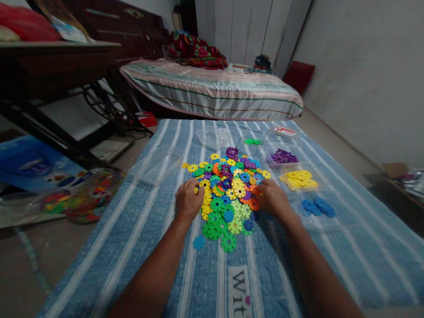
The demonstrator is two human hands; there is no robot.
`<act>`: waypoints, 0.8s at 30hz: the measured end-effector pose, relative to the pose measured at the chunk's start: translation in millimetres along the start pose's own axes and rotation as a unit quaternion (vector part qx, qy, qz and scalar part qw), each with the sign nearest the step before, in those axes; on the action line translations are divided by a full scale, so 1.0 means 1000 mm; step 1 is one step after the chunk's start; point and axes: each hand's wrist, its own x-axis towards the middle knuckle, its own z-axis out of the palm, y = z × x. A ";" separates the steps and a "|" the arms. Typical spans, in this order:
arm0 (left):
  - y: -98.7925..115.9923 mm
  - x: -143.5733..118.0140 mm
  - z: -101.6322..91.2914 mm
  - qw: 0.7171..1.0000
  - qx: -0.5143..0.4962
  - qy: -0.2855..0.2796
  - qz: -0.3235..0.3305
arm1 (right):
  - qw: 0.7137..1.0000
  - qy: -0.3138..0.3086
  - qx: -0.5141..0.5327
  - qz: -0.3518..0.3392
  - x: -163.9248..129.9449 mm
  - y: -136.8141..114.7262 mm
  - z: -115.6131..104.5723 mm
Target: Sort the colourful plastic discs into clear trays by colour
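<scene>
A pile of notched plastic discs (238, 190) in many colours lies mid-table. At its left edge is my left hand (190, 199), fingers curled, with a yellow notched disc (196, 190) at its thumb and fingertips. My right hand (273, 196) reaches the right side of the pile, its fingers bent and closed beside orange discs (254, 203); its fingertips are partly hidden. Green discs (228, 242) and a loose blue disc (199, 242) lie at the near end. To the right, clear trays hold purple pieces (283, 157), yellow discs (300, 179) and blue discs (318, 207).
A striped blue cloth (149, 265) covers the table. Clear plastic boxes (159, 165) stand at the far left, and green discs (252, 141) lie in another at the back. Beyond are a bed (215, 92) and a sewing-machine table (59, 57). Bagged coloured pieces (89, 198) sit at left.
</scene>
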 end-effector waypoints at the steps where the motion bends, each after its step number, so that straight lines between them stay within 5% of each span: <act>1: 0.000 0.000 0.000 1.000 -0.001 -0.002 0.000 | 1.000 -0.003 -0.003 0.006 0.000 0.000 -0.001; 16: 0.003 0.001 -0.002 1.000 0.005 -0.007 -0.002 | 0.999 -0.024 -0.005 0.042 0.000 0.002 -0.001; 24: 0.000 0.001 -0.002 1.000 0.001 -0.008 0.001 | 0.999 -0.039 -0.002 -0.009 -0.002 0.002 -0.008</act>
